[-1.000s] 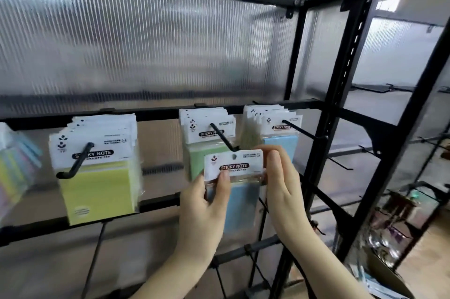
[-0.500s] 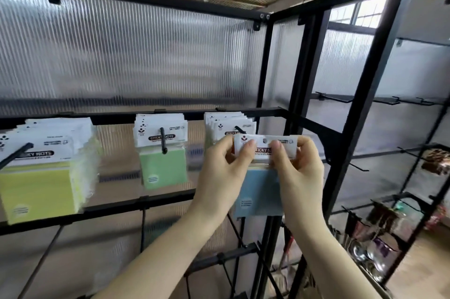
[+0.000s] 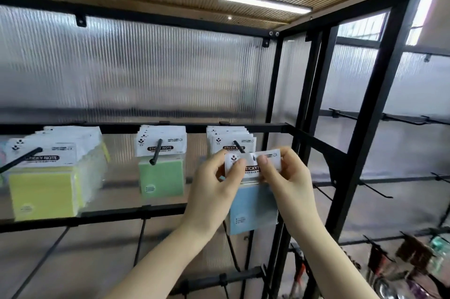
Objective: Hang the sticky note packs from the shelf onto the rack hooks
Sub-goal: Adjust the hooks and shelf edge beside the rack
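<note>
A blue sticky note pack [image 3: 253, 208] with a white header card hangs between both my hands. My left hand [image 3: 214, 189] pinches the left end of the header and my right hand [image 3: 289, 177] pinches the right end. The header sits at the tip of a black hook [image 3: 238, 146] that carries several more blue packs [image 3: 231, 139] behind it. The tip of the hook is hidden by the card. To the left, green packs [image 3: 162, 177] hang on a second hook [image 3: 155, 152], and a thick bunch of yellow packs [image 3: 48, 189] on a third hook [image 3: 22, 160].
The hooks stick out from a black rail [image 3: 117, 127] in front of a ribbed translucent panel. A black upright post [image 3: 360, 140] stands just right of my hands. Empty hooks [image 3: 375, 191] and hanging goods [image 3: 414, 257] lie further right.
The view has tilted up and shifted right. Both hands have carried the blue pack right and up from the green packs' hook to the hook with the blue packs.
</note>
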The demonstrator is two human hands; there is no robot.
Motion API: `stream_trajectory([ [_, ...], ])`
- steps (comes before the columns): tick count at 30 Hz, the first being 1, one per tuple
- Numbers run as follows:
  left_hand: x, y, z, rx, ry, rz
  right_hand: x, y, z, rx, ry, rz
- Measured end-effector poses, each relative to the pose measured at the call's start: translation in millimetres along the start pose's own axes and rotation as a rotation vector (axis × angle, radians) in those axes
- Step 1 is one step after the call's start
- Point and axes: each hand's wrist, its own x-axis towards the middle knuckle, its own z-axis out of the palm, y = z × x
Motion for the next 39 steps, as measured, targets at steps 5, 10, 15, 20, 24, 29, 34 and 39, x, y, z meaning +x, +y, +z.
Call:
stream_trajectory([
  [5, -4, -16, -2, 0.090, 0.050, -0.039, 1, 14, -1, 0.014, -0.042, 0.007],
  [10, 5, -34, 0, 0.270, 0.324, -0.102, 10, 37, 4, -0.096, 0.105, -0.018],
  [15, 21, -54, 7, 0.255, 0.352, -0.177, 21, 60, 7, -0.112, 0.120, 0.133],
  [20, 32, -73, 11, 0.286, 0.378, -0.268, 31, 74, 14, -0.137, 0.092, 0.273],
  [24, 36, -77, 9, 0.316, 0.362, -0.332, 37, 78, 18, -0.161, 0.047, 0.294],
  [29, 28, -76, 10, 0.360, 0.356, -0.381, 33, 81, 17, -0.207, 0.004, 0.319],
  [34, 2, -79, 16, 0.432, 0.255, -0.535, 8, 86, 8, -0.232, -0.007, 0.389],
  [39, -48, -84, 2, 0.495, -0.042, -0.693, -40, 101, 6, -0.326, -0.068, 0.517],
])
